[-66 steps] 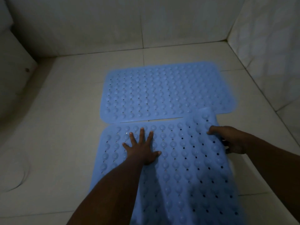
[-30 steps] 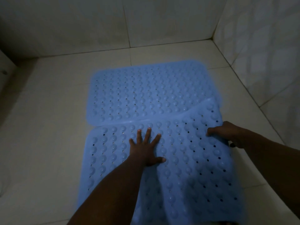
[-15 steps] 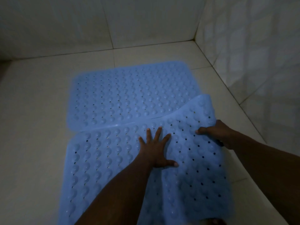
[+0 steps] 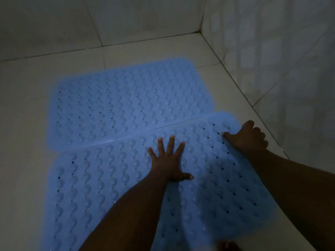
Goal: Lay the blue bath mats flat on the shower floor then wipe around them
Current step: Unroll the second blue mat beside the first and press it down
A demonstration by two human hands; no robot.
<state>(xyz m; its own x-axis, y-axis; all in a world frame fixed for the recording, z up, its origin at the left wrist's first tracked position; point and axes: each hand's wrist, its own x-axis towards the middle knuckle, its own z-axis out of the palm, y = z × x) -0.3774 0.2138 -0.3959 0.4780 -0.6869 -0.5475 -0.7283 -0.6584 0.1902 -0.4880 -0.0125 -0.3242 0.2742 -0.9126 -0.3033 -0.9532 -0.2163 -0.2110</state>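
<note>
Two blue bath mats with bumps and small holes lie on the pale tiled shower floor (image 4: 27, 127). The far mat (image 4: 126, 104) is flat. The near mat (image 4: 101, 180) lies just in front of it, its far edge slightly over the far mat's near edge. My left hand (image 4: 168, 160) rests palm down on the near mat with its fingers spread. My right hand (image 4: 248, 138) grips the near mat's far right corner, thumb on top and fingers curled at its edge.
Tiled walls close the space at the back (image 4: 126, 20) and on the right (image 4: 282, 60), meeting in a corner. A narrow strip of floor runs between the mats and the right wall. A toe shows at the bottom edge (image 4: 228, 246).
The raised far right corner of the near mat has come down and now lies nearly flat. My right hand moved right and down with it. The view has turned toward the right wall.
</note>
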